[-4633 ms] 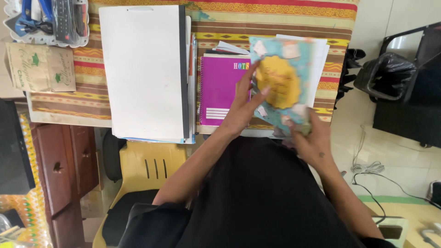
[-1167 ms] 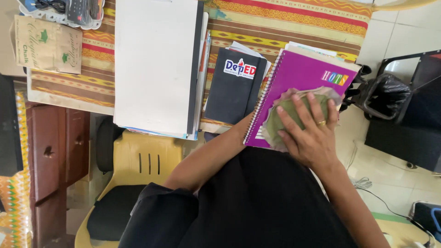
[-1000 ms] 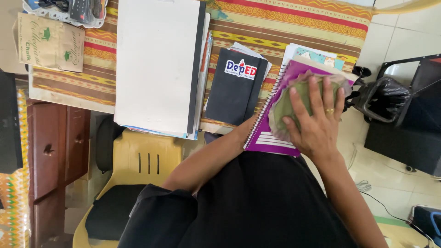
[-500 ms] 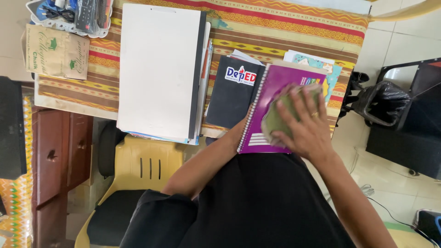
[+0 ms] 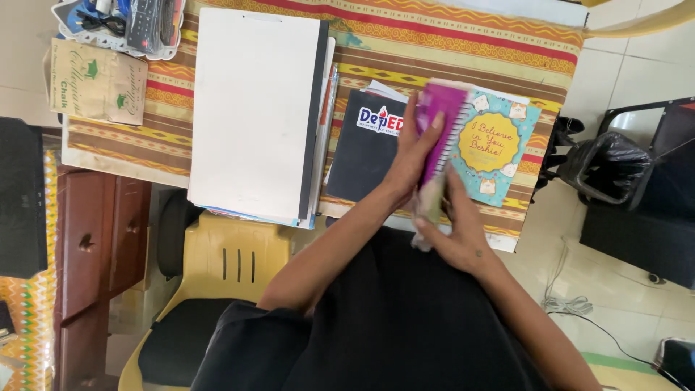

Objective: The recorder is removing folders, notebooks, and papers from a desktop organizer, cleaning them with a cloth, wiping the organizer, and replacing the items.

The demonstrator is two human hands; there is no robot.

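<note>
A: Where's the purple spiral notebook (image 5: 441, 123)?

B: Tipped up on edge between my hands, long axis running away from me, over the desk (image 5: 463, 43). Left hand (image 5: 414, 156) clasps its left face, fingers curled over the top.

A: Right hand (image 5: 456, 232)?

B: Pinching the near end with a greenish cloth (image 5: 431, 204). Teal book (image 5: 499, 148) lies just right.

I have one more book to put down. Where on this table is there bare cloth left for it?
Bare striped cloth runs along the far edge beyond the black book and teal book. A narrow strip lies between the paper bag and white folder stack. The near edge is crowded.
</note>
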